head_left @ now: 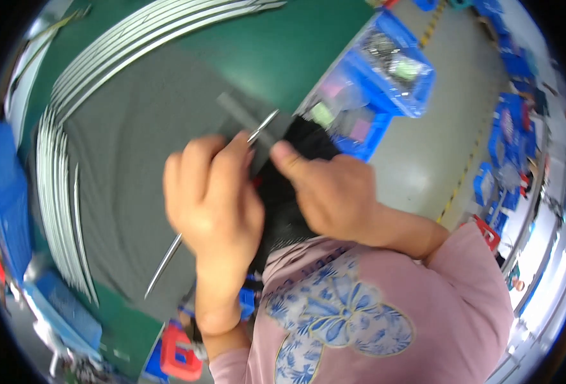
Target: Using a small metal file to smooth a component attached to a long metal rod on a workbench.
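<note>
My left hand is closed around a thin shiny metal rod, which slants from lower left to upper right through my grip. The rod's far tip passes close to a flat grey strip, blurred by motion. My right hand is closed on the near end of this strip, thumb along it. Whether the rod and strip touch, I cannot tell. A black cloth lies beneath my hands at the table edge. Left of my left hand, a bundle of similar metal rods rests on a grey cloth.
Long metal strips curve across the far side of the green table. Blue bins with bagged small parts stand off to the right. At the left are more blue bins; a red clamp sits at the near edge.
</note>
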Demonstrator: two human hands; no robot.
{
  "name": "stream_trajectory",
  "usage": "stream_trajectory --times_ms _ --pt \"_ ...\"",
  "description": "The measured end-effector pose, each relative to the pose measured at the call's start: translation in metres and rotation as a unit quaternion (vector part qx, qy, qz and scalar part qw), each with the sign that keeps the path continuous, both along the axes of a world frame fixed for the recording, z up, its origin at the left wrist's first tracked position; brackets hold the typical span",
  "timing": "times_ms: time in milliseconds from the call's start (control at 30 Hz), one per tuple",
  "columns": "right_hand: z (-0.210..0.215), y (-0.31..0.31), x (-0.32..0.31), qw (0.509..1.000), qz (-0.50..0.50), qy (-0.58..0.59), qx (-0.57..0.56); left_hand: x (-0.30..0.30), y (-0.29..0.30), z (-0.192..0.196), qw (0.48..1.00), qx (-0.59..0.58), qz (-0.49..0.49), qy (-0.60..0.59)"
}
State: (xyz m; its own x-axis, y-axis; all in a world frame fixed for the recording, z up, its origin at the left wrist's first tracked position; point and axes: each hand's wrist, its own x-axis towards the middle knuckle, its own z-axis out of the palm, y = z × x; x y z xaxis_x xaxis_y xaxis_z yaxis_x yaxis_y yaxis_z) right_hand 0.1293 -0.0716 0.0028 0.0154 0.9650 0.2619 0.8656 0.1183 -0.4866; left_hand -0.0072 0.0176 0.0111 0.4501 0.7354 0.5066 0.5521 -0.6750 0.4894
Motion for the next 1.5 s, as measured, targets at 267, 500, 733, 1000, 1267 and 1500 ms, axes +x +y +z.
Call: stream_trajectory --times_ms 267,500,733,1000,1267,1500 --pt "-0.031 0.006 -0.006 0.985 0.015 -0.067 0.155 -0.019 -0.004 -0.006 0.998 -0.022 -0.01 0.06" --pt "-0.04 0.024 -0.013 0.985 0.038 0.0 0.166 -0.019 -0.005 -0.004 0.997 -0.025 0.015 0.073" --pt "-0.028 0.027 0.015 0.979 0.023 -0.025 0.201 0.008 0.002 0.003 0.999 -0.02 -0.023 0.011" --pt "-0.025 0.02 0.022 0.986 0.094 -0.02 0.137 0.001 -0.004 0.001 0.999 -0.03 0.005 0.02" --pt "-0.026 0.02 0.016 0.983 0.088 0.009 0.161 -0.002 -0.004 -0.004 1.0 -0.014 -0.001 0.004" --pt "-0.029 0.013 0.021 0.984 0.096 0.002 0.151 -0.001 -0.005 -0.006 1.0 -0.016 -0.004 0.001"
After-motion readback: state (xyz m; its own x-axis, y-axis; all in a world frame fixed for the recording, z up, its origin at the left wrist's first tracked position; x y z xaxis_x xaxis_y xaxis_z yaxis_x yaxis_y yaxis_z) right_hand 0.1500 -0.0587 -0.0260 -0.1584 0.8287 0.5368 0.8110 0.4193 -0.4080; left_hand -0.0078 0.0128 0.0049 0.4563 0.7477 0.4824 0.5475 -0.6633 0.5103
